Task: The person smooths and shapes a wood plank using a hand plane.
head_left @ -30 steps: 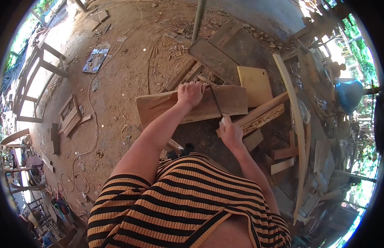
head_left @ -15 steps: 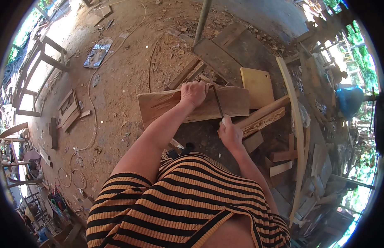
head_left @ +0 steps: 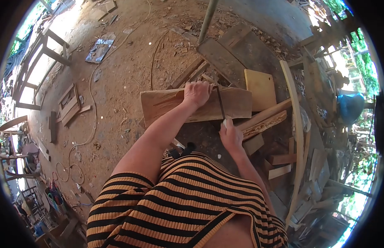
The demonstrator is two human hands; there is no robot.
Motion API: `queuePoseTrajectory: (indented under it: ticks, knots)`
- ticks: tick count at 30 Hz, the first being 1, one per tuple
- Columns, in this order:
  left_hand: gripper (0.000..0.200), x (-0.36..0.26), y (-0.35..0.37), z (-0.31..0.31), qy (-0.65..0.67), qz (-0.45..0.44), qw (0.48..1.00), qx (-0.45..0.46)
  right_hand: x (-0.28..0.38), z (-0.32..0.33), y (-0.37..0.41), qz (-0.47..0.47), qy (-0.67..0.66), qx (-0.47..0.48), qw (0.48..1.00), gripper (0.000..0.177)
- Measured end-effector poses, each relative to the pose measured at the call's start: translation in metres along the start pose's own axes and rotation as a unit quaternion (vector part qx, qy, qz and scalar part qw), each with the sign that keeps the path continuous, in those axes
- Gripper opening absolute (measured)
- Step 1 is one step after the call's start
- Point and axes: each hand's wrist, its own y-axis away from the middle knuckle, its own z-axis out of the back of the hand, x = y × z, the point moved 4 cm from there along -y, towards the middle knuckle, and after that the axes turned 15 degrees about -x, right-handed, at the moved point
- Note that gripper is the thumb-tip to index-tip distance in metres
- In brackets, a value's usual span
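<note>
Our left hand (head_left: 197, 93) clamps the far edge of the plank (head_left: 167, 105), steadying it at twelve o'clock; our right hand (head_left: 231, 136), at one o'clock, closes round the slim tool (head_left: 221, 103), keeping its blade flat across the plank's face

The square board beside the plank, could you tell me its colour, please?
The square board is pale yellow, seen best in the head view.

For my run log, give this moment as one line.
left hand: grips plank top edge | right hand: holds thin dark tool across plank
</note>
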Motion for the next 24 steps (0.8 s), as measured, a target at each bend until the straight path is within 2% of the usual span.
queuePoseTrajectory:
  ticks: [3, 7, 10, 17, 21, 24]
  knots:
    - [0.038, -0.001, 0.000, -0.002, -0.011, -0.003, 1.000, 0.009, -0.007, 0.002, 0.010, -0.018, 0.027, 0.015, 0.999, 0.016]
    - [0.037, -0.003, 0.000, 0.003, 0.004, -0.008, 1.000, 0.017, 0.008, -0.021, -0.052, 0.019, 0.023, -0.020, 0.999, 0.016]
    - [0.037, -0.001, 0.000, 0.000, 0.011, -0.010, 1.000, 0.011, 0.012, -0.028, -0.062, 0.033, 0.026, -0.041, 0.998, 0.016]
    - [0.036, -0.002, 0.000, 0.003, -0.008, 0.004, 1.000, 0.019, -0.007, 0.004, 0.015, -0.012, 0.019, 0.018, 1.000, 0.017]
    - [0.037, -0.002, 0.000, 0.001, 0.010, -0.004, 1.000, 0.024, 0.001, -0.002, -0.021, -0.008, 0.013, 0.005, 1.000, 0.017]
    - [0.037, -0.003, 0.001, 0.000, 0.008, -0.003, 1.000, 0.017, 0.012, -0.021, -0.060, 0.033, 0.016, -0.030, 0.999, 0.016]
